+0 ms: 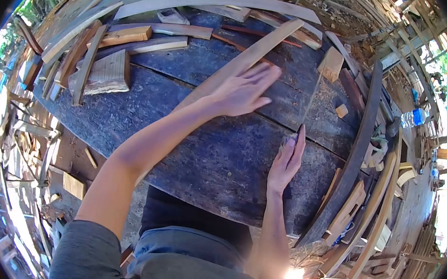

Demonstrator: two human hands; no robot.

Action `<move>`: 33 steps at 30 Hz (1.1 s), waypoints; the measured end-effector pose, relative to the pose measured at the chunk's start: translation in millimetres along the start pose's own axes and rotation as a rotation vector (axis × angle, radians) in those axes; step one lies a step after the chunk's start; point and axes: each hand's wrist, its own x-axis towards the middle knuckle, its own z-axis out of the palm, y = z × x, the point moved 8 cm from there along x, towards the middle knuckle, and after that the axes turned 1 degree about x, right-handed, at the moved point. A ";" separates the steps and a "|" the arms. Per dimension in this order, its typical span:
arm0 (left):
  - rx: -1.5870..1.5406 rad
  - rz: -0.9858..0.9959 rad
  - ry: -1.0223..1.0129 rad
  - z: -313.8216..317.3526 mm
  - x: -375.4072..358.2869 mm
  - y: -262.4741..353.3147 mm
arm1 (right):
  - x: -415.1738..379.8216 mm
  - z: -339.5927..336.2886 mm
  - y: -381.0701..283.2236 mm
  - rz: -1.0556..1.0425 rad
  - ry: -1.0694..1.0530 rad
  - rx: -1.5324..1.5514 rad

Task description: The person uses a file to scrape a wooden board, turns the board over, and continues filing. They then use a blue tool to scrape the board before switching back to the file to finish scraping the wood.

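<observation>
My left hand (244,92) lies on a long wooden plank (276,39), with its fingers stretched out and the thumb apart. The plank slants across the dark worktable (216,155), and my left forearm covers part of its near end. My right hand (287,164) is closed around the handle of a thin, long-bladed tool (311,102), which looks like a handsaw seen edge-on. Its blade points away from me toward a wooden block (331,64). Sawdust lies beside the blade. A small wooden offcut (342,110) sits to its right.
A long curved pale board (220,0) runs along the table's far side. Several wood pieces and a thick block (103,73) lie at the left. A dark curved beam (353,163) borders the right side. Beyond it are more boards and a plastic bottle (414,118).
</observation>
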 end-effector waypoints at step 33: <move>0.008 -0.803 0.116 4.1 6.0 -68.1 | -1.8 0.3 -13.3 -0.113 0.035 -0.052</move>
